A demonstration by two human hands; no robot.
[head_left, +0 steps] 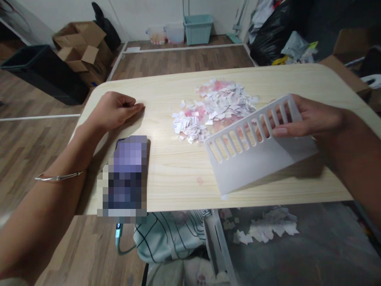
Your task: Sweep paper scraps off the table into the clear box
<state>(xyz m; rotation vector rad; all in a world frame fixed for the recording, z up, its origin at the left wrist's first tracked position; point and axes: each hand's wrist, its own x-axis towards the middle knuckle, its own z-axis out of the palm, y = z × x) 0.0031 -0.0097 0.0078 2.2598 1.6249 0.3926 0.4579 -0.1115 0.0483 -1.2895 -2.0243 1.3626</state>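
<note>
My right hand (312,117) grips a white slotted plastic panel (253,165), its thumb on the near face and the other fingers behind, seen through the slots. The panel is held at a tilt over the right half of the light wooden table (175,180). Just beyond its slotted edge lies a loose pile of small white paper pieces (228,101), with pink patches among them. My left hand (117,109) rests on the table's left side, its fingers curled and nothing visible in them. Nearer me lies a phone (127,171), its screen blurred out.
A teal cable (118,236) runs from the phone's lower end. Below the table edge, a grey tray (297,258) holds more paper scraps (274,224), beside patterned cloth (169,236). Beyond stand a black bin (47,75), cardboard boxes (81,51), and a teal tub (198,31).
</note>
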